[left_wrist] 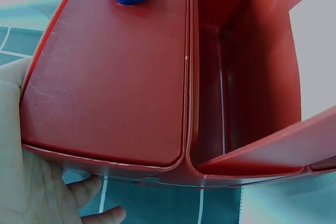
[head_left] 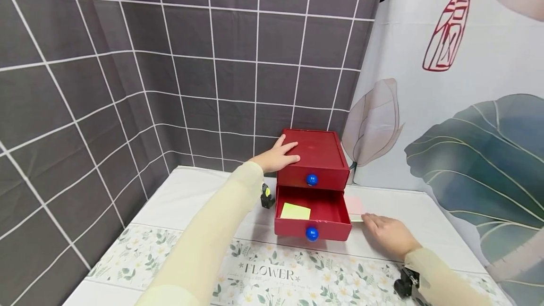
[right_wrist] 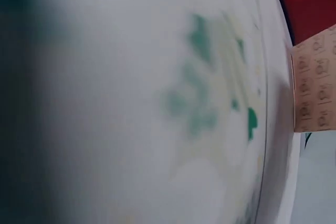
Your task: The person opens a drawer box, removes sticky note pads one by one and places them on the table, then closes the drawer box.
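My left hand [head_left: 276, 157] rests on the top left edge of a red two-drawer box [head_left: 316, 148], fingers spread; its upper drawer is closed. The lower drawer [head_left: 331, 230] is pulled out, with a yellow-green sticky note pad [head_left: 295, 211] inside at the left. That pad looks whitish in the left wrist view. To the right of the box, my right hand [head_left: 391, 235] pinches the edge of a pink sticky note pad [head_left: 353, 204] with a pale green strip along its front. In the right wrist view, the pad's printed underside [right_wrist: 317, 82] shows; that hand is out of sight there.
Each drawer front has a round blue knob [head_left: 312, 180]. A small black object [head_left: 267, 197] with a yellow-green mark is beside the box's left side. The white table cover [head_left: 199, 192] has a floral band. A grey gridded curtain [head_left: 229, 79] hangs close behind.
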